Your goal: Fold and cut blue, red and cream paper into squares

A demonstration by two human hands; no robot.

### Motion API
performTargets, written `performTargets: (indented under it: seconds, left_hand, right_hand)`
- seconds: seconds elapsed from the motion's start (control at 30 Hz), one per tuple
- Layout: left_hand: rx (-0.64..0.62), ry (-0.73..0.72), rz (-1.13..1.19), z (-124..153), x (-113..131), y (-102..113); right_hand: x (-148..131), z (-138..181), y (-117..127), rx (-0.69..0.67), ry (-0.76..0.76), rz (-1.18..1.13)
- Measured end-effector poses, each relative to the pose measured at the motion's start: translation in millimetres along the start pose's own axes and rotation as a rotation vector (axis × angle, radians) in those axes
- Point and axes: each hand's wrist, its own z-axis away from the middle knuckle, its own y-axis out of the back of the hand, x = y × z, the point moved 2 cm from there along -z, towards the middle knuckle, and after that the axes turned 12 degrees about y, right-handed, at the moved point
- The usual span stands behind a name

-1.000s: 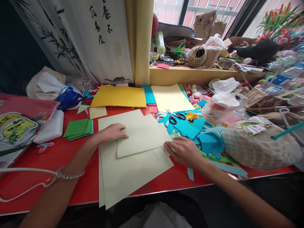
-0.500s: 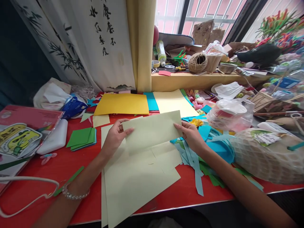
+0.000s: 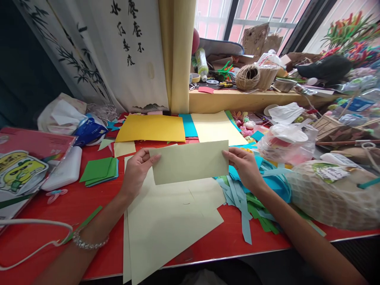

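A pale green rectangle of paper [image 3: 191, 163] is stretched between both my hands, raised above the table. My left hand [image 3: 139, 166] pinches its left end between thumb and fingers. Its right end is gripped the same way by my right hand [image 3: 242, 164]. Beneath it lie larger pale green sheets [image 3: 175, 229], overlapping, with a few short slits or creases in the upper one. Light blue paper strips [image 3: 242, 209] and green paper strips [image 3: 264, 215] are heaped below my right forearm. Small green paper squares [image 3: 99, 170] are stacked left of my left hand.
Yellow paper [image 3: 151, 128] and cream paper [image 3: 218, 126] lie at the back of the red table [image 3: 204, 243]. A netted package [image 3: 332, 198] and a plastic bag [image 3: 287, 142] crowd the right. A white cable [image 3: 35, 221] loops at the left. Twine [image 3: 247, 77] sits on the sill.
Both hands have spread slightly apart with the paper, which now hangs flatter and clear of the sheets beneath. Its lower edge shows as a separate straight line.
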Motion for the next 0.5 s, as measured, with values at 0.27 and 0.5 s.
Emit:
performTargets:
  seconds: [0.27, 0.5]
  left_hand:
    - [0.002, 0.006, -0.009, 0.3, -1.4, -0.1]
    - [-0.016, 0.035, -0.057, -0.1, -1.9, 0.8]
  right_hand:
    - [-0.6, 1.2, -2.3, 0.048, 0.025, 0.017]
    - [-2.0, 1.6, -0.3, 0.080, 0.031, 0.047]
